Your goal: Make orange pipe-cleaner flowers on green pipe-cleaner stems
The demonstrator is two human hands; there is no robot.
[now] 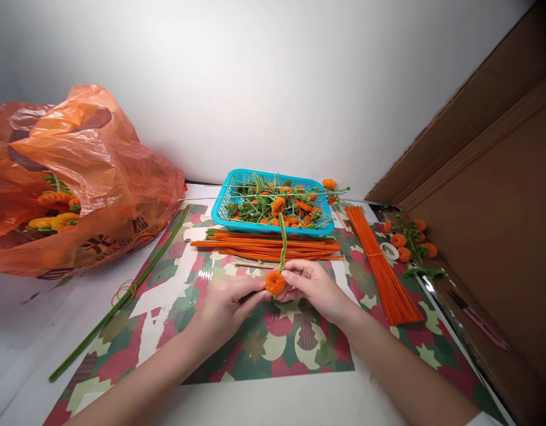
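"Over the patterned paper sheet (255,355), what is the person holding?"

"A ribbed, round orange piece of fuzzy stem (275,283), in front of the blue openwork plastic basket (255,228). The left hand (228,299) pinches its left edge between thumb and fingertips; the right hand (317,287) has thumb and fingers closed about its right side, near the base of a fuzzy green stalk (283,242)."

"How far along does it look?"

"The round head seems shaped, with the stalk apparently joined. Whether the join is firm, or the orange bloom at the stalk's far end belongs to it, one cannot tell."

"And the rest?"

"Many orange-and-green pieces look made up in the basket. Loose orange stems (273,251) lie before it, and a tied bundle of straight orange stems (381,266) lies to the right, so plenty of material appears unworked."
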